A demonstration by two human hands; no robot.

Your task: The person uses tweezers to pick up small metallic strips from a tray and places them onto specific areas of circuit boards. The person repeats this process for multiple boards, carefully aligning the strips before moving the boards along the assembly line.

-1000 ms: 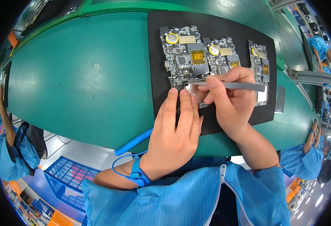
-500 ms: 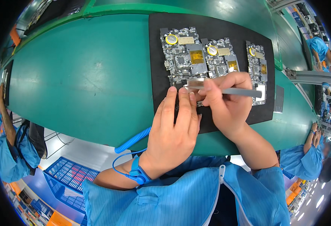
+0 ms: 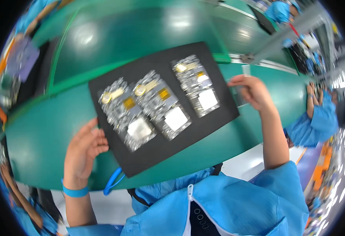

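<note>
A black mat (image 3: pixel 156 157) lies tilted across a green work surface (image 3: pixel 43 133), its near corner reaching the front edge of the bench. Three circuit boards (image 3: pixel 156 104) sit side by side on the mat, each with gold parts and a pale square patch; the picture is blurred, so finer detail cannot be told. The left hand (image 3: pixel 82 149) rests on the green surface with its fingers loosely open, the fingertips touching the mat's left edge and closing on nothing. A blue strap circles that wrist, and a blue coiled cord (image 3: pixel 112 181) hangs off the bench edge just beside it. The right hand (image 3: pixel 255 92) is out past the mat's right edge, fingers pinched together on a small pale tool (image 3: pixel 246 70) that sticks up from them; what kind of tool it is cannot be told. Beyond the mat, a raised green ledge and a wider glossy green surface (image 3: pixel 141 39) catch ceiling light. A grey metal rail (image 3: pixel 286 37) slants across the upper right. Other people in blue coats (image 3: pixel 318 122) work at the right and at the far top
</note>
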